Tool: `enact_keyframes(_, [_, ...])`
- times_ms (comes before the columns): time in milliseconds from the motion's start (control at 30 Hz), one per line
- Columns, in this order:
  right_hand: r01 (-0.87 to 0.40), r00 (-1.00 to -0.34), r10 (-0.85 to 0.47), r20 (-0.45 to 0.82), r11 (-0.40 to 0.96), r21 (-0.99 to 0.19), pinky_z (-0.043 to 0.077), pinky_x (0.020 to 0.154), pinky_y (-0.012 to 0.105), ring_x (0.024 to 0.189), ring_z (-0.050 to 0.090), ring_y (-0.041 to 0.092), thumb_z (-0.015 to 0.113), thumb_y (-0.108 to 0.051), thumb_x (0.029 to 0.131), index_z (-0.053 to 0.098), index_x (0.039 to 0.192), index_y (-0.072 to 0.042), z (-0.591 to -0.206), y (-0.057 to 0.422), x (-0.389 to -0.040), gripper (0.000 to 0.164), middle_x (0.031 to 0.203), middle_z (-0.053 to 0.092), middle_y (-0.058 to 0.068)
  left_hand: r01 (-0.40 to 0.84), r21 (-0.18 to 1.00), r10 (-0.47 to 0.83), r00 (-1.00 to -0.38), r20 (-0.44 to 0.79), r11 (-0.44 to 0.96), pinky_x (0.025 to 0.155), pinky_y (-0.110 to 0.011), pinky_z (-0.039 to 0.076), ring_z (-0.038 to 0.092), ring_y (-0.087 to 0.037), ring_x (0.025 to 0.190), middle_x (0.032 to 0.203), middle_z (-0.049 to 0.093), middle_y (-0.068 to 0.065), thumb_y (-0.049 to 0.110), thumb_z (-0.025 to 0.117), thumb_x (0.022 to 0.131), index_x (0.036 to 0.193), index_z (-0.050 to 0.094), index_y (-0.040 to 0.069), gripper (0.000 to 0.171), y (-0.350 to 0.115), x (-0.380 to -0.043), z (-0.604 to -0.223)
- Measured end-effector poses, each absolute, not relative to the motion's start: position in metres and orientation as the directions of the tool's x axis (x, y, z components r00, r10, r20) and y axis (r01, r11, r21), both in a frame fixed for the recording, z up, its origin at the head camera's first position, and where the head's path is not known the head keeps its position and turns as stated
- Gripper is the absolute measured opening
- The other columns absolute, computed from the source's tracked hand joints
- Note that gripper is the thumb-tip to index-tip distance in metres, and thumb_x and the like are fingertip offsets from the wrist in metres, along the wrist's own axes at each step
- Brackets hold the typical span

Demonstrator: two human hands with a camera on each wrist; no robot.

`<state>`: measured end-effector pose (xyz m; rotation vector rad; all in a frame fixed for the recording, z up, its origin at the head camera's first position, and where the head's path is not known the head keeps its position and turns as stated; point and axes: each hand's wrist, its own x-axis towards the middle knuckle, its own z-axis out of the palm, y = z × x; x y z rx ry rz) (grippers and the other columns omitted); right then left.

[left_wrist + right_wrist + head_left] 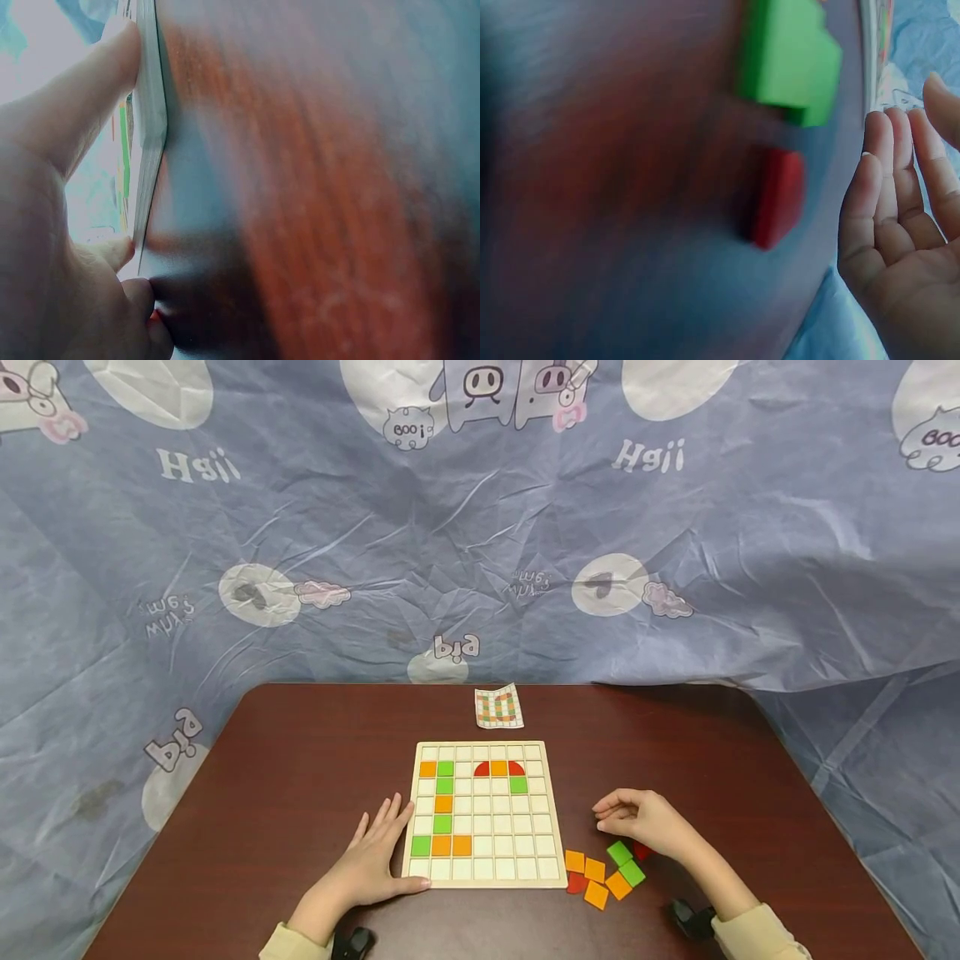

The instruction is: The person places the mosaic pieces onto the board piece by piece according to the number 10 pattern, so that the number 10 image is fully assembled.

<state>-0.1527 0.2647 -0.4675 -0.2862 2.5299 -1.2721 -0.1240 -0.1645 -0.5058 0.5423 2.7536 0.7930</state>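
Note:
A pale wooden grid board (517, 822) lies on the table, with several orange, green and red tiles set in its squares. My left hand (369, 864) rests at its lower left corner. The thumb touches the front edge and the spread fingers lie by the left edge; in the left wrist view the thumb (97, 82) is against the board's side (152, 90). To the right of the board hovers my right hand (651, 820), fingers slightly bent, palm bare in the right wrist view. Just below it lie two green tiles (626, 863) and a red piece (781, 199).
Several loose orange tiles (595, 870) and another red piece (576, 882) lie by the board's lower right corner. Behind the board is a small pattern card (498, 708). The dark red table (322, 760) ends at a blue-grey printed cloth (390, 577).

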Motion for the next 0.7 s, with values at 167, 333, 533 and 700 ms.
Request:
enact_keyframes(167, [-0.060, -0.931, -0.321, -0.175, 0.606, -0.793, 0.055, 0.068, 0.022, 0.084, 0.066, 0.008, 0.078, -0.018, 0.084, 0.070, 0.105, -0.004, -0.475, 0.276, -0.145, 0.027, 0.099, 0.072, 0.008, 0.283, 0.546, 0.406, -0.906, -0.117, 0.789, 0.118, -0.066, 0.008, 0.012, -0.038, 0.152, 0.164, 0.014, -0.021, 0.060, 0.078, 0.073, 0.157, 0.023, 0.006, 0.114, -0.164, -0.123, -0.506])
enact_keyframes(333, [-0.118, -0.931, -0.334, -0.144, 0.651, -0.750, 0.052, 0.068, 0.021, 0.084, 0.063, 0.009, 0.082, -0.019, 0.079, 0.071, 0.102, -0.010, -0.477, 0.279, -0.140, 0.027, 0.097, 0.068, 0.004, 0.278, 0.543, 0.402, -0.908, -0.122, 0.792, 0.119, -0.065, 0.007, 0.011, -0.036, 0.153, 0.164, 0.014, -0.020, 0.062, 0.077, 0.073, 0.157, 0.022, 0.007, 0.114, -0.164, -0.124, -0.506])
enact_keyframes(533, [-0.176, -0.908, -0.392, -0.148, 0.677, -0.714, 0.049, 0.068, 0.020, 0.085, 0.056, 0.009, 0.083, -0.018, 0.077, 0.070, 0.101, -0.013, -0.475, 0.280, -0.134, 0.028, 0.097, 0.062, 0.001, 0.268, 0.549, 0.398, -0.908, -0.130, 0.791, 0.119, -0.065, 0.006, 0.010, -0.036, 0.153, 0.165, 0.012, -0.019, 0.062, 0.077, 0.073, 0.157, 0.022, 0.008, 0.114, -0.163, -0.125, -0.505])
enact_keyframes(700, [-0.201, -0.887, -0.429, -0.172, 0.694, -0.691, 0.049, 0.073, 0.021, 0.090, 0.053, 0.007, 0.084, -0.018, 0.076, 0.070, 0.103, -0.017, -0.474, 0.282, -0.132, 0.030, 0.102, 0.061, -0.002, 0.267, 0.555, 0.398, -0.908, -0.128, 0.788, 0.119, -0.065, 0.006, 0.011, -0.037, 0.153, 0.164, 0.013, -0.019, 0.061, 0.077, 0.073, 0.157, 0.023, 0.007, 0.114, -0.163, -0.124, -0.505])
